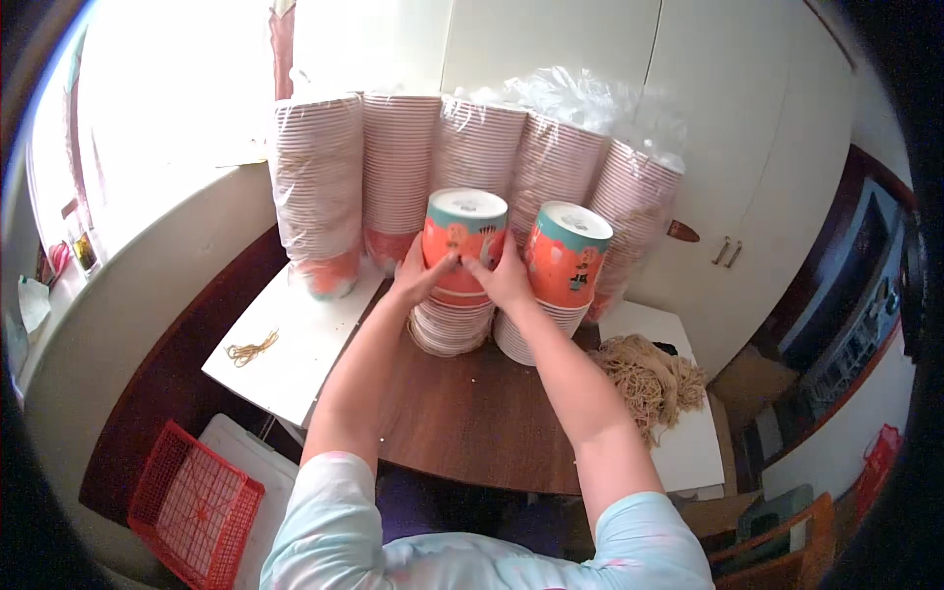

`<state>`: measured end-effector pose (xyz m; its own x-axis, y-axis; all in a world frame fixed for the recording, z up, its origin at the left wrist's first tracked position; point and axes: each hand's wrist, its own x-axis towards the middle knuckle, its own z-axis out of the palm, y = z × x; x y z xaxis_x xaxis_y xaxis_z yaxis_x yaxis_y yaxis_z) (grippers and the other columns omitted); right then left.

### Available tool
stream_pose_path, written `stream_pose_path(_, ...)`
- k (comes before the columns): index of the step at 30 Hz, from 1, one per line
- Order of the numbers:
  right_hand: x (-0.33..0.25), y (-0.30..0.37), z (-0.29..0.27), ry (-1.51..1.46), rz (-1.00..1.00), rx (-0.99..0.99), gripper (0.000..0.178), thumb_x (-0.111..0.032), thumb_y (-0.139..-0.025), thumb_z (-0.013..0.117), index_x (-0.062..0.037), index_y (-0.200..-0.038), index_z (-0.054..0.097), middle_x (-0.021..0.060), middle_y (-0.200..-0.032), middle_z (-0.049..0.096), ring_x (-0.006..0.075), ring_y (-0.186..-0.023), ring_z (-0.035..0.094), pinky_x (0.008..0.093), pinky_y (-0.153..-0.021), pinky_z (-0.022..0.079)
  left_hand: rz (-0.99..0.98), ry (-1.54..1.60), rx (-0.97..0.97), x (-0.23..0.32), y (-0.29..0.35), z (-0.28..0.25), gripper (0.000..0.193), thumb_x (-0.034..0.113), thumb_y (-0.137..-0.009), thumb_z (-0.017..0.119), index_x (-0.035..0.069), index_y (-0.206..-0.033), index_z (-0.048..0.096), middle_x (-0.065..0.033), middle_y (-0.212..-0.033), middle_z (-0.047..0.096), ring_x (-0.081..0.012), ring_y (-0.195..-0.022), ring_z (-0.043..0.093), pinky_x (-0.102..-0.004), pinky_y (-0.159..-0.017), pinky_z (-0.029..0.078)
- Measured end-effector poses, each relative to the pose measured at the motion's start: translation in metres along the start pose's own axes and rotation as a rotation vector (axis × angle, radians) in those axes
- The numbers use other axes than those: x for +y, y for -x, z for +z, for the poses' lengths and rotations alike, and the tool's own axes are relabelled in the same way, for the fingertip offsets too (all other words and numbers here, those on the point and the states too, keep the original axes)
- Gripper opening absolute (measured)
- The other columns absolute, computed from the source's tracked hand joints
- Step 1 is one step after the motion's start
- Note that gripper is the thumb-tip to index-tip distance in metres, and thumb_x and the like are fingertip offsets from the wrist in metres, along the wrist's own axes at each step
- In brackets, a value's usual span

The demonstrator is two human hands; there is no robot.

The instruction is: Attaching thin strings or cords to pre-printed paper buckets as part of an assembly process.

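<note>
On the brown table (462, 423) stand two short stacks of upside-down paper cups, orange with teal bands and white bases. Both my hands are wrapped round the top of the left paper cup stack (468, 205). My left hand (419, 279) grips its left side, and my right hand (503, 279) its right side, with the thumbs nearly meeting in front. Close beside my right hand stands the other cup stack (570, 258), untouched. Several tall stacks of nested cups (398, 162) in clear plastic rise behind them.
Loose tan strings (254, 348) lie on the white surface at left. A tangled heap of tan string (644, 383) lies on the white surface at right. A red plastic basket (197, 501) sits low at left; a wooden chair (787, 551) is at lower right. White cabinets (728, 128) stand behind.
</note>
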<state>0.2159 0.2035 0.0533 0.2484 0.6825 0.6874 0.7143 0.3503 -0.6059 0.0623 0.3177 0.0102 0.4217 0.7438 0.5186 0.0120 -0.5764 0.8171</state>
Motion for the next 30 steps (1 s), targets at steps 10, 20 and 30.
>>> stream_pose_path(10, -0.024, 0.046, -0.041, 0.222, -0.028, 0.034, 0.059, -0.021, -0.077, 0.069, 0.0022, -0.126, 0.045, 0.0244, -0.123, 0.050, 0.0396, -0.113, 0.049, 0.0468, -0.097, 0.039, 0.297, -0.374, 0.278, -0.011, 0.029, -0.008, 0.090, 0.026, -0.076, 0.073, -0.007, -0.141, 0.020, -0.0252, -0.139, 0.036, -0.0381, -0.131, 0.034, -0.0435, -0.110, 0.026)
stream_pose_path(20, -0.030, -0.037, -0.163, 0.696, -0.097, -0.112, 0.044, -0.027, -0.068, 0.079, -0.0026, -0.095, 0.056, 0.0166, -0.097, 0.060, 0.0345, -0.090, 0.059, 0.0416, -0.080, 0.047, 0.102, -0.273, 0.050, 0.104, 0.069, 0.127, 0.115, 0.045, -0.061, 0.083, -0.009, -0.140, 0.019, -0.0280, -0.136, 0.037, -0.0397, -0.126, 0.040, -0.0427, -0.105, 0.035)
stream_pose_path(30, -0.084, -0.083, -0.201, 0.456, -0.117, 0.065, 0.040, -0.024, -0.065, 0.078, -0.0011, -0.093, 0.060, 0.0200, -0.089, 0.065, 0.0331, -0.084, 0.064, 0.0396, -0.075, 0.051, 0.168, -0.370, 0.193, 0.089, 0.048, 0.164, 0.111, 0.041, -0.061, 0.081, -0.006, -0.140, 0.018, -0.0273, -0.134, 0.038, -0.0409, -0.125, 0.038, -0.0503, -0.103, 0.030)
